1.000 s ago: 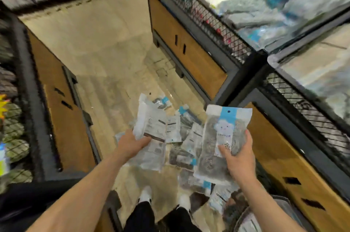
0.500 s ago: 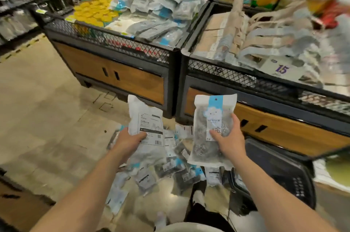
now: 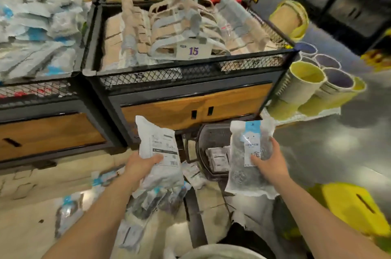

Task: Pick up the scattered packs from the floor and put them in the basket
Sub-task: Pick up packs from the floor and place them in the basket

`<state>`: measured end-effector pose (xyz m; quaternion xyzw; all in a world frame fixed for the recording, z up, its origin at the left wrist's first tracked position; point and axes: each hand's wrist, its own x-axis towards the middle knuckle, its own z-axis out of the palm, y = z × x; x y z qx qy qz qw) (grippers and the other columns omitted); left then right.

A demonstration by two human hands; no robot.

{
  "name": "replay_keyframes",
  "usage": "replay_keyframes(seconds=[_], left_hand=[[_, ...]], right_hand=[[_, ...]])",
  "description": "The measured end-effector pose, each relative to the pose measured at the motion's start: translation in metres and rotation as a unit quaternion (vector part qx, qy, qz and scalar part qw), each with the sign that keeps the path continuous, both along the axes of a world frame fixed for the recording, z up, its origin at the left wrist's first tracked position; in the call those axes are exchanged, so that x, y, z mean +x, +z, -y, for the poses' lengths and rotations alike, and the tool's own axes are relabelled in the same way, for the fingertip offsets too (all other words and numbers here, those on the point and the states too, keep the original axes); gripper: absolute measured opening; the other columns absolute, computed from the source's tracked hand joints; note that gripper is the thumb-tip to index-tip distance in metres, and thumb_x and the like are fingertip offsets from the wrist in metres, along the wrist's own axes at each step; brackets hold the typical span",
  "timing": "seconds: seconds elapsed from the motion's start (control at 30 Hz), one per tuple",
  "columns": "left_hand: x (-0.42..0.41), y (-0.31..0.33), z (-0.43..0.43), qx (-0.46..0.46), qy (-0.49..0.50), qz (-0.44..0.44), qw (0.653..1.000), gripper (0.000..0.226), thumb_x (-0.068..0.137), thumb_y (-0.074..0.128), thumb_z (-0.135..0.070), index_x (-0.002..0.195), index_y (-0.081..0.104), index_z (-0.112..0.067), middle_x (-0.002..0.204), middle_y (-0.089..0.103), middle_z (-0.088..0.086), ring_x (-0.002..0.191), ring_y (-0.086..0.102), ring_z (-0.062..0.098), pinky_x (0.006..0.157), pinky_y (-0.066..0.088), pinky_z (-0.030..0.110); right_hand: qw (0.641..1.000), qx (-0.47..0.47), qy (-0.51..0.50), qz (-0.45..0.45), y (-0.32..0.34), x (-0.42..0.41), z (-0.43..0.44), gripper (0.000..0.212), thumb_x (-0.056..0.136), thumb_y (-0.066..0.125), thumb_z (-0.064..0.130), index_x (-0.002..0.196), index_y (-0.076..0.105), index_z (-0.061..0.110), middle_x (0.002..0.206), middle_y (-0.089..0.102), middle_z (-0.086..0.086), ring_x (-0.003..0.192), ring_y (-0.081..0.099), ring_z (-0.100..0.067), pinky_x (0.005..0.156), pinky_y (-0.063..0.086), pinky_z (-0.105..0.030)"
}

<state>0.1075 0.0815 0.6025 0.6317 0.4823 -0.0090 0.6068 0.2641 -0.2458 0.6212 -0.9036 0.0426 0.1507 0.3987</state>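
My left hand [image 3: 141, 165] grips a clear pack with a white barcode label [image 3: 158, 146], held upright. My right hand [image 3: 269, 162] holds a second pack with a blue header [image 3: 249, 153], full of grey scourers, right over the dark basket [image 3: 203, 144] on the floor. The basket holds a few white-labelled packs [image 3: 218, 158]. More packs lie scattered on the floor below my left arm [image 3: 156, 197] and further left [image 3: 67, 212].
A wire-topped wooden display bin [image 3: 190, 108] with hangers and a "15" sign stands just behind the basket. Another bin of packs [image 3: 36, 51] is at the left. Stacked yellow buckets [image 3: 304, 85] sit at the right, a yellow stool [image 3: 355, 205] at the lower right.
The view has swung right, bringing the basket and the hanger bin into the middle. Both hands still hold their packs; the right one now hangs over the basket.
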Motion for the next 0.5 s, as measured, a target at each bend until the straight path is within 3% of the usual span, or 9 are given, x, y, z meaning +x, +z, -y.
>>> replay_keyframes(seconds=[0.07, 0.17, 0.33, 0.5], left_hand=[[0.027, -0.003, 0.018, -0.002, -0.024, -0.006, 1.0, 0.047, 0.075, 0.082, -0.029, 0.115, 0.063, -0.013, 0.107, 0.07, 0.003, 0.093, 0.067, 0.027, 0.077, 0.057, 0.039], [0.067, -0.008, 0.049, -0.021, -0.05, 0.001, 0.999, 0.038, 0.08, 0.077, -0.015, 0.116, 0.065, -0.008, 0.105, 0.07, 0.006, 0.088, 0.067, 0.025, 0.071, 0.054, 0.033], [0.136, -0.027, 0.101, -0.03, -0.059, -0.019, 0.998, 0.041, 0.079, 0.078, -0.014, 0.117, 0.066, -0.008, 0.109, 0.071, 0.012, 0.091, 0.069, 0.03, 0.08, 0.055, 0.038], [0.199, -0.038, 0.155, -0.034, -0.048, -0.024, 0.998, 0.044, 0.08, 0.078, -0.015, 0.121, 0.062, -0.012, 0.112, 0.068, 0.01, 0.098, 0.066, 0.032, 0.086, 0.055, 0.043]], right_hand=[[1.0, -0.002, -0.022, -0.011, -0.005, 0.01, 0.028, 0.091, 0.082, 0.074, 0.024, 0.153, 0.016, 0.031, 0.151, 0.04, -0.005, 0.119, 0.055, -0.03, 0.087, 0.052, -0.042], [0.999, -0.011, -0.033, -0.031, -0.014, 0.028, 0.065, 0.09, 0.085, 0.072, 0.02, 0.154, 0.014, 0.029, 0.153, 0.038, -0.006, 0.126, 0.05, -0.032, 0.093, 0.047, -0.042], [0.998, -0.026, -0.018, -0.05, -0.029, 0.082, 0.117, 0.089, 0.087, 0.071, 0.02, 0.155, 0.013, 0.027, 0.154, 0.036, -0.006, 0.13, 0.047, -0.032, 0.098, 0.048, -0.046], [0.997, -0.032, 0.018, -0.062, -0.039, 0.153, 0.163, 0.087, 0.087, 0.071, 0.021, 0.154, 0.015, 0.025, 0.151, 0.041, -0.006, 0.124, 0.053, -0.029, 0.091, 0.05, -0.04]])
